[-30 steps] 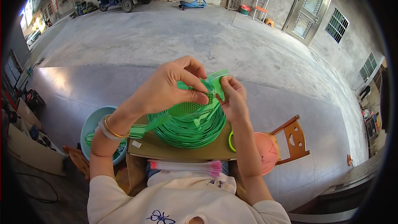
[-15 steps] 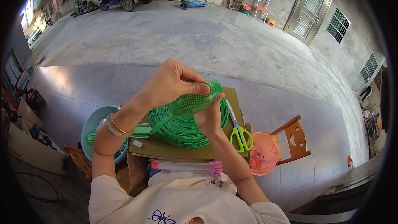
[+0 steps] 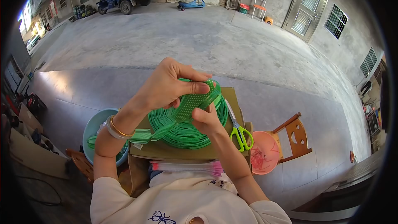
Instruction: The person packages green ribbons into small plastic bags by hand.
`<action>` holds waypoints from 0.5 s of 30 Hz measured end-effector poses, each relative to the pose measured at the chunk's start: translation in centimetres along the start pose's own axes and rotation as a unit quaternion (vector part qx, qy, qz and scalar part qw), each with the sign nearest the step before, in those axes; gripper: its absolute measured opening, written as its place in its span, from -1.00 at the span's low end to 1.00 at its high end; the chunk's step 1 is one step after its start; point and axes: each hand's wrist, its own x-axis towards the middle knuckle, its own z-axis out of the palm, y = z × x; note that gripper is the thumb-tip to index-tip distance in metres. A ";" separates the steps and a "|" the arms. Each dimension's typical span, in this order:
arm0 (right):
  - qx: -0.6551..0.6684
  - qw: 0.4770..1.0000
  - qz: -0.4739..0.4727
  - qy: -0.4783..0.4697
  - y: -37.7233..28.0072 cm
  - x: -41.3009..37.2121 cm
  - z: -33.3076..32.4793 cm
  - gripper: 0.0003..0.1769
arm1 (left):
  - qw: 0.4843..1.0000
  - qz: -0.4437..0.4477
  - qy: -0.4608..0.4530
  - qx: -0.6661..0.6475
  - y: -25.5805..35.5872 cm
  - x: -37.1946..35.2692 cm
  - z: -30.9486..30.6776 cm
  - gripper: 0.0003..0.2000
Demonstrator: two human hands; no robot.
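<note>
My left hand (image 3: pixel 166 85) pinches the top of a green ribbon with white dots (image 3: pixel 192 104) between thumb and fingers. My right hand (image 3: pixel 208 120) grips the ribbon's lower right side, its thumb in front and the other fingers mostly hidden behind. The ribbon bends over in a loop near the left thumb. From it a narrower green length (image 3: pixel 143 136) runs left, passing behind my left wrist. Directly under both hands lies a big coil of green cord (image 3: pixel 182 137) on a cardboard box (image 3: pixel 182 152).
Scissors with lime handles (image 3: pixel 241 138) lie on the box's right side. A pink basin (image 3: pixel 265 151) rests on a wooden chair (image 3: pixel 295 139) at right; a blue basin (image 3: pixel 89 130) holds green material at left. Pink-ended clear strips (image 3: pixel 186 166) lie across my lap.
The ribbon has turned more upright, its loop folding down on the right. My right hand has shifted slightly down and its thumb now presses lower on the ribbon. The left hand stays nearly in place.
</note>
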 end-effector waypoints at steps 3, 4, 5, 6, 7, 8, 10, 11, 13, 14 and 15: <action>0.031 0.997 0.058 0.041 0.0 -0.1 0.5 -0.48 | 0.996 -0.076 -0.017 -0.045 -0.1 0.0 -0.2 -0.89; 0.046 0.993 0.085 0.064 0.0 -0.1 0.6 -0.57 | 0.995 -0.078 -0.026 -0.051 -0.3 -0.1 -0.4 -0.88; 0.060 0.992 0.084 0.067 -0.1 -0.1 0.7 -0.61 | 0.995 -0.082 -0.023 -0.048 -0.4 -0.1 -0.4 -0.88; 0.074 0.991 0.083 0.070 -0.2 0.0 0.7 -0.65 | 0.995 -0.086 -0.019 -0.045 -0.5 -0.1 -0.5 -0.87; 0.089 0.990 0.082 0.073 -0.3 0.0 0.7 -0.70 | 0.995 -0.090 -0.016 -0.042 -0.5 -0.1 -0.5 -0.87; 0.084 0.992 0.076 0.058 -0.3 -0.1 0.7 -0.72 | 0.996 -0.080 -0.014 -0.044 -0.7 -0.2 -0.4 -0.85; 0.074 0.995 0.063 0.028 -0.2 -0.1 0.6 -0.76 | 0.997 -0.058 -0.010 -0.048 -0.9 -0.1 -0.4 -0.82; 0.095 0.992 0.072 0.029 -0.2 -0.1 0.6 -0.76 | 0.997 -0.061 -0.004 -0.051 -0.8 -0.1 -0.3 -0.82; 0.138 0.986 0.088 0.032 -0.2 -0.2 0.8 -0.77 | 0.996 -0.067 0.007 -0.056 -0.5 0.0 -0.2 -0.83; 0.142 0.983 0.099 0.061 0.0 -0.3 0.8 -0.78 | 0.995 -0.070 -0.006 -0.067 -0.4 0.0 -0.2 -0.79; 0.145 0.979 0.109 0.089 0.2 -0.4 0.9 -0.79 | 0.994 -0.073 -0.019 -0.078 -0.2 -0.1 -0.4 -0.75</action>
